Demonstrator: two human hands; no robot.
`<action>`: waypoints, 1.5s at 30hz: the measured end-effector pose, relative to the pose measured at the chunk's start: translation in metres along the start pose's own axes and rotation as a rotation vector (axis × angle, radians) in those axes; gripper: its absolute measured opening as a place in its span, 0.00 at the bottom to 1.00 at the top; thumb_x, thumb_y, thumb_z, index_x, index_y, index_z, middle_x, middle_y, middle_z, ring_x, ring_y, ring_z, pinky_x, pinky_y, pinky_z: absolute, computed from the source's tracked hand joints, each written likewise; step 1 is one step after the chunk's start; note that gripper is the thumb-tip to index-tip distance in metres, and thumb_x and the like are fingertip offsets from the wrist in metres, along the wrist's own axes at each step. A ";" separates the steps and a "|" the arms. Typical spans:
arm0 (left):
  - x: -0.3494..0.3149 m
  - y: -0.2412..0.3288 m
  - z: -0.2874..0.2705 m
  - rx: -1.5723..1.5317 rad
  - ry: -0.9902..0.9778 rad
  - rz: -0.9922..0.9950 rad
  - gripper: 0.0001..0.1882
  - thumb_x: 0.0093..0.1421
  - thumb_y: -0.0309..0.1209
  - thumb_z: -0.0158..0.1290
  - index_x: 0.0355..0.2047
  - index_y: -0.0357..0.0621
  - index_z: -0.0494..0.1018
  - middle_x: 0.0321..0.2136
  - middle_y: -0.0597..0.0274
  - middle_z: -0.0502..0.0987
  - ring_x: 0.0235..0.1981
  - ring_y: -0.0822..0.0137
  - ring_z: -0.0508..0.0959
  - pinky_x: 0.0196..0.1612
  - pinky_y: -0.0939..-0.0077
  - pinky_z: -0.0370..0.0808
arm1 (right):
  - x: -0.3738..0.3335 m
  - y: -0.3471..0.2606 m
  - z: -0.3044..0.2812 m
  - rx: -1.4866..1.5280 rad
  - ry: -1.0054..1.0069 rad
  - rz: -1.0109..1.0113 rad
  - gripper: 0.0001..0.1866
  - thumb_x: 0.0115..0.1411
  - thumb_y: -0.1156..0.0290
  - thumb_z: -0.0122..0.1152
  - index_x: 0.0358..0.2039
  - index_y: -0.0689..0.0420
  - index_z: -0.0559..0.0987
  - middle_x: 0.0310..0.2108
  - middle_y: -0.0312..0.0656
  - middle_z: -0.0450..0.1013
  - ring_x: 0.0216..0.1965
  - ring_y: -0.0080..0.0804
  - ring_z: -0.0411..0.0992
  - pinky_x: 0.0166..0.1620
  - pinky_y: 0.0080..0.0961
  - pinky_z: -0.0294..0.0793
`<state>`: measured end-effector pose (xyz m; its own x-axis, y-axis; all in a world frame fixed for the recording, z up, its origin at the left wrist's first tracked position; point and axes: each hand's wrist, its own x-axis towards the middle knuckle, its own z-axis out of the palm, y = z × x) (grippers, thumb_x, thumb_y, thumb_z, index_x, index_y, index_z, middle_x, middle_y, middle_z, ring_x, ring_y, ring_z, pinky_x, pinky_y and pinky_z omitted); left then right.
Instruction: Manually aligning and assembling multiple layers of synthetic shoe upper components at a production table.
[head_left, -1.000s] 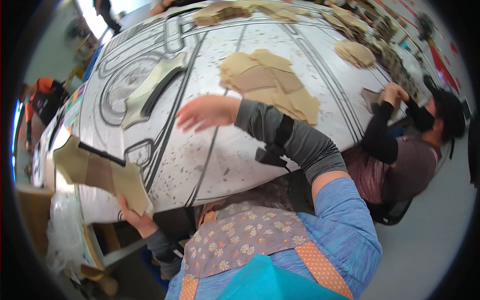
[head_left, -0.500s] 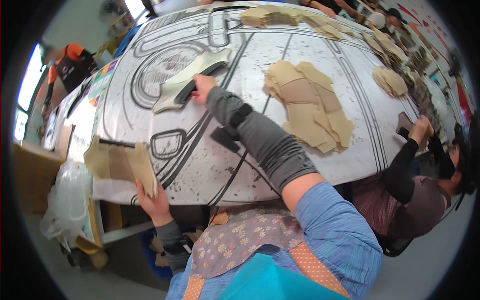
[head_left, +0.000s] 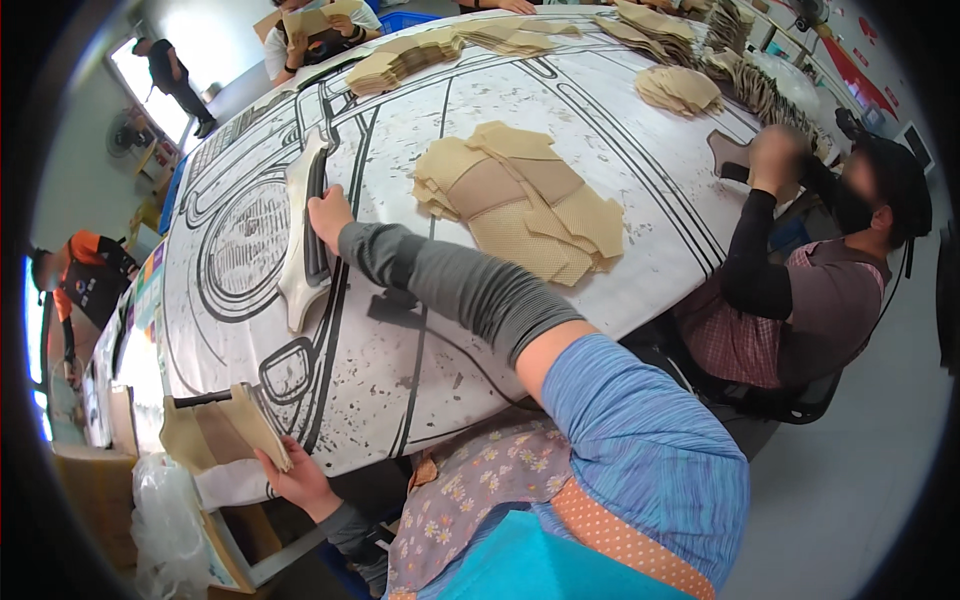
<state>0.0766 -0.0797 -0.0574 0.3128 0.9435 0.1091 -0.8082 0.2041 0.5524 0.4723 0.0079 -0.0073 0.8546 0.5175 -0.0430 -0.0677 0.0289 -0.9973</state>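
My right hand point(head_left: 330, 218) reaches out over the table, fingers closed on the dark edge strip of a long, pale curved panel point(head_left: 296, 215) with flared ends. That panel rests on the printed sheet beside a drawn circle. At the near left table edge, my left hand point(head_left: 300, 480) pinches the right side of a beige and brown fabric panel point(head_left: 215, 432), which has a dark strip along its top. Right of my right hand lies a fanned pile of beige and brown mesh fabric pieces point(head_left: 520, 200), touched by neither hand.
More beige piles point(head_left: 405, 60) line the far edge, with a rounded stack point(head_left: 678, 90) at far right. A co-worker point(head_left: 800, 270) sits at the right holding a brown piece. Others stand beyond the table. A clear plastic bag point(head_left: 165, 520) hangs at the lower left.
My view has shifted and tilted. The pale panel under my right hand has turned from slanting to nearly straight away from me. My left hand keeps its hold on the fabric panel.
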 end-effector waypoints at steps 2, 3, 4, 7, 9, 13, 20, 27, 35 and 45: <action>0.005 -0.003 0.004 -0.002 -0.009 -0.011 0.15 0.72 0.33 0.45 0.49 0.33 0.72 0.44 0.54 0.79 0.44 0.64 0.77 0.51 0.69 0.74 | 0.009 -0.012 -0.029 0.113 -0.157 0.076 0.17 0.58 0.65 0.55 0.46 0.60 0.70 0.36 0.45 0.73 0.37 0.39 0.74 0.39 0.36 0.75; 0.003 -0.003 0.003 -0.002 0.004 -0.004 0.15 0.72 0.33 0.45 0.48 0.33 0.72 0.44 0.54 0.79 0.43 0.64 0.77 0.51 0.69 0.74 | 0.002 -0.021 -0.042 0.113 -0.162 0.077 0.17 0.58 0.65 0.55 0.46 0.60 0.70 0.36 0.45 0.73 0.37 0.39 0.74 0.39 0.36 0.75; 0.001 0.000 0.000 -0.001 0.009 0.001 0.15 0.72 0.33 0.45 0.48 0.33 0.72 0.44 0.54 0.79 0.43 0.64 0.77 0.51 0.69 0.74 | -0.010 -0.038 -0.059 0.156 -0.316 0.141 0.15 0.58 0.68 0.55 0.44 0.61 0.71 0.35 0.46 0.74 0.35 0.37 0.75 0.35 0.34 0.76; 0.004 -0.002 0.005 -0.056 -0.017 -0.036 0.15 0.72 0.33 0.45 0.47 0.32 0.73 0.42 0.53 0.80 0.42 0.64 0.78 0.51 0.70 0.75 | -0.020 -0.060 -0.126 0.127 -0.667 0.242 0.08 0.58 0.70 0.58 0.37 0.60 0.76 0.30 0.42 0.74 0.27 0.29 0.74 0.30 0.27 0.76; 0.005 -0.003 0.013 -0.066 -0.015 -0.043 0.15 0.71 0.33 0.45 0.46 0.32 0.74 0.41 0.53 0.80 0.41 0.63 0.78 0.51 0.70 0.75 | -0.023 -0.054 -0.157 0.068 -0.804 0.436 0.09 0.60 0.72 0.58 0.41 0.58 0.78 0.36 0.38 0.76 0.35 0.26 0.75 0.39 0.27 0.76; 0.007 0.000 0.007 -0.058 -0.020 -0.054 0.14 0.71 0.32 0.46 0.46 0.32 0.74 0.41 0.52 0.80 0.41 0.63 0.78 0.51 0.70 0.75 | -0.063 -0.042 -0.201 -0.032 -1.021 0.538 0.14 0.60 0.72 0.60 0.47 0.58 0.77 0.38 0.37 0.77 0.33 0.24 0.76 0.38 0.24 0.77; 0.012 0.001 0.002 -0.014 0.016 -0.068 0.13 0.70 0.31 0.49 0.46 0.33 0.74 0.41 0.54 0.80 0.41 0.64 0.77 0.50 0.71 0.75 | -0.094 -0.042 -0.236 -0.138 -1.139 0.504 0.22 0.59 0.70 0.62 0.55 0.59 0.75 0.43 0.35 0.77 0.36 0.21 0.75 0.40 0.21 0.76; 0.013 0.004 -0.002 0.008 0.091 -0.045 0.13 0.69 0.31 0.51 0.47 0.33 0.73 0.42 0.54 0.79 0.42 0.64 0.77 0.51 0.71 0.75 | -0.074 -0.078 -0.267 -0.138 -1.018 0.428 0.24 0.60 0.68 0.62 0.56 0.62 0.73 0.48 0.40 0.76 0.44 0.22 0.74 0.45 0.22 0.76; 0.016 0.006 -0.007 -0.030 0.066 -0.054 0.14 0.68 0.30 0.51 0.48 0.32 0.72 0.42 0.52 0.79 0.43 0.63 0.78 0.51 0.71 0.76 | -0.096 -0.049 -0.271 0.041 -1.004 0.492 0.20 0.60 0.73 0.60 0.54 0.59 0.75 0.43 0.36 0.77 0.41 0.22 0.74 0.45 0.22 0.75; 0.013 0.000 0.003 -0.055 0.065 -0.034 0.14 0.69 0.30 0.50 0.49 0.31 0.72 0.41 0.51 0.80 0.43 0.62 0.79 0.51 0.70 0.76 | -0.099 -0.041 -0.267 0.070 -0.962 0.572 0.19 0.61 0.72 0.58 0.53 0.58 0.75 0.44 0.35 0.76 0.41 0.20 0.74 0.45 0.19 0.74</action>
<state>0.0820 -0.0681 -0.0539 0.3092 0.9503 0.0364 -0.8243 0.2487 0.5086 0.5276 -0.2731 0.0222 -0.0629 0.9146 -0.3995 -0.3781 -0.3923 -0.8386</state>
